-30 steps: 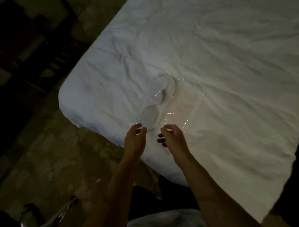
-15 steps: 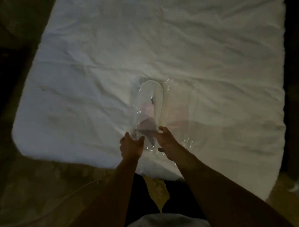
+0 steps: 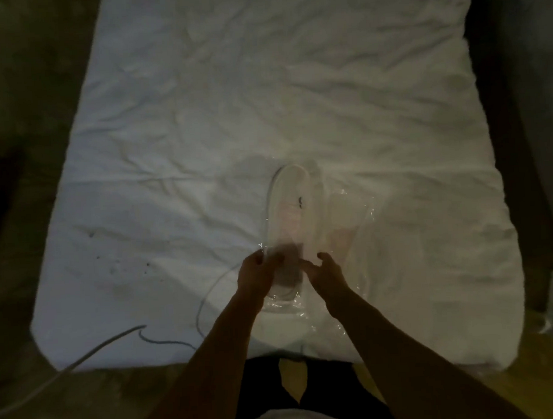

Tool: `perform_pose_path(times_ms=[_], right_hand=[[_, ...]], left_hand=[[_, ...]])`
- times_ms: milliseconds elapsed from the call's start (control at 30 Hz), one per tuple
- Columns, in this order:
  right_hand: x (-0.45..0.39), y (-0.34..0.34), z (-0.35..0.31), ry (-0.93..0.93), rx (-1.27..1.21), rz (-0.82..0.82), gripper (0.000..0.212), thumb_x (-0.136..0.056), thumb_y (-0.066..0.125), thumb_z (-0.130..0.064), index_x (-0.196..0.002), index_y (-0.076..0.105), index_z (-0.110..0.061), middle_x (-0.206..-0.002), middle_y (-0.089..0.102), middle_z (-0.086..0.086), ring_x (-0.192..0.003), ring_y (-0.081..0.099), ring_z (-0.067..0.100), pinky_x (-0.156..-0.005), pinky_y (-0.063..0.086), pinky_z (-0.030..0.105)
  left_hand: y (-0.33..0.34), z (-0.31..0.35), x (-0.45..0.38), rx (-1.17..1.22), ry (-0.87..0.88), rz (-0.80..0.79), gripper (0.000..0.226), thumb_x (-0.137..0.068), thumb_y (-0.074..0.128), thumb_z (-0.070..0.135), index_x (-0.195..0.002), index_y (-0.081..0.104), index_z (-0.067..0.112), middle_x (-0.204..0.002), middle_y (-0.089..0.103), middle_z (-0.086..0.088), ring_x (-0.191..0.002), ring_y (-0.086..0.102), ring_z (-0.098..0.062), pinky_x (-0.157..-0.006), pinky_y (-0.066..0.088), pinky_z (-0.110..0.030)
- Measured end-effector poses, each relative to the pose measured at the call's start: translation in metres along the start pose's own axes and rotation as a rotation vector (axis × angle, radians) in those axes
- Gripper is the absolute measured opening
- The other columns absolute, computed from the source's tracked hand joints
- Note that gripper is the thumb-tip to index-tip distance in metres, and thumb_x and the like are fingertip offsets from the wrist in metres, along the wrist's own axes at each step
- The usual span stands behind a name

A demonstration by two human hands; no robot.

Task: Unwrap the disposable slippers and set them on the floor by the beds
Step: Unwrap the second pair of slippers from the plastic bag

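A white disposable slipper [image 3: 292, 205] in clear plastic wrap lies lengthwise on the white bed [image 3: 202, 133], toe pointing away from me. My left hand [image 3: 257, 273] pinches the wrap at the slipper's near left edge. My right hand [image 3: 327, 270] grips the near right edge, fingers curled on the plastic. To the right, a loose clear plastic wrapper [image 3: 352, 225] lies flat on the sheet; what it holds is unclear in the dim light.
A thin cable [image 3: 94, 352] runs from the floor at lower left up onto the bed's near edge. Dark floor [image 3: 26, 93] lies to the left, a dark gap [image 3: 512, 135] along the bed's right side. My legs touch the bed's foot.
The view has swung so the bed now lies straight ahead. Both hands have closed on the near end of the wrapped slipper, which now points straight away from me.
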State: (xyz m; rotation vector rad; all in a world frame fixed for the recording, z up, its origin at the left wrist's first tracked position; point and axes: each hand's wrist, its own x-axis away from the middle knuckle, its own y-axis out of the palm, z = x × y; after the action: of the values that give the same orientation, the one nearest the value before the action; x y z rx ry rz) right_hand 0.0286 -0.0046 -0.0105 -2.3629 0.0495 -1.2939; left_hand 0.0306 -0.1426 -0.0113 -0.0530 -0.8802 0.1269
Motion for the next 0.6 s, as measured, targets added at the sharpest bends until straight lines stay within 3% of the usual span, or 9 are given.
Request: perform_pose_path(times_ms=[67, 133, 200, 333, 467, 600], right_hand=[[0.003, -0.010, -0.001, 0.010, 0.188, 0.017, 0.073, -0.090, 0.054, -0.048, -0.148, 0.027, -0.014, -0.149, 0.030, 0.020, -0.133, 0.036, 0.039, -0.106, 0.038, 0.048], [0.007, -0.020, 0.002, 0.074, 0.264, 0.033, 0.070, -0.092, 0.050, -0.047, -0.149, 0.025, -0.013, -0.150, 0.028, 0.021, -0.135, 0.033, 0.041, -0.110, 0.033, 0.051], [0.014, -0.027, 0.003, 0.076, 0.245, 0.074, 0.065, -0.094, 0.049, -0.045, -0.146, 0.030, -0.009, -0.148, 0.032, 0.021, -0.133, 0.036, 0.040, -0.109, 0.035, 0.051], [0.035, -0.026, -0.023, -0.219, -0.033, 0.208, 0.053, -0.094, 0.050, -0.046, -0.135, 0.046, -0.011, -0.132, 0.055, 0.014, -0.115, 0.057, 0.026, -0.093, 0.049, 0.037], [0.060, -0.018, -0.067, -0.347, -0.319, -0.075, 0.035, -0.084, 0.064, -0.049, -0.105, 0.060, -0.021, -0.095, 0.071, -0.002, -0.084, 0.070, 0.012, -0.071, 0.055, 0.028], [0.067, -0.022, -0.083, -0.399, -0.367, -0.148, 0.033, -0.080, 0.071, -0.039, -0.103, 0.063, -0.017, -0.088, 0.074, -0.001, -0.081, 0.072, 0.018, -0.075, 0.059, 0.034]], left_hand=[[-0.004, 0.015, 0.005, 0.052, 0.010, 0.045, 0.034, -0.088, 0.065, 0.026, -0.117, 0.066, 0.009, -0.106, 0.072, -0.011, -0.097, 0.068, -0.032, -0.088, 0.057, -0.051], [-0.009, 0.028, 0.010, 0.118, 0.045, 0.049, 0.036, -0.087, 0.066, 0.026, -0.120, 0.064, 0.012, -0.108, 0.070, -0.009, -0.095, 0.068, -0.028, -0.086, 0.058, -0.049], [-0.016, 0.039, 0.014, 0.192, 0.099, 0.027, 0.036, -0.087, 0.067, 0.025, -0.121, 0.064, 0.011, -0.110, 0.070, -0.009, -0.094, 0.067, -0.025, -0.083, 0.059, -0.046], [-0.024, 0.058, 0.022, 0.302, 0.199, -0.035, 0.035, -0.090, 0.063, 0.024, -0.124, 0.063, 0.013, -0.118, 0.068, -0.010, -0.108, 0.062, -0.032, -0.088, 0.056, -0.054], [-0.020, 0.075, 0.031, 0.455, 0.342, -0.127, 0.035, -0.095, 0.057, 0.029, -0.127, 0.061, 0.016, -0.120, 0.069, -0.011, -0.106, 0.067, -0.030, -0.081, 0.058, -0.043], [-0.023, 0.084, 0.034, 0.503, 0.375, -0.113, 0.038, -0.090, 0.061, 0.037, -0.123, 0.063, 0.018, -0.116, 0.069, -0.015, -0.104, 0.067, -0.033, -0.075, 0.058, -0.041]])
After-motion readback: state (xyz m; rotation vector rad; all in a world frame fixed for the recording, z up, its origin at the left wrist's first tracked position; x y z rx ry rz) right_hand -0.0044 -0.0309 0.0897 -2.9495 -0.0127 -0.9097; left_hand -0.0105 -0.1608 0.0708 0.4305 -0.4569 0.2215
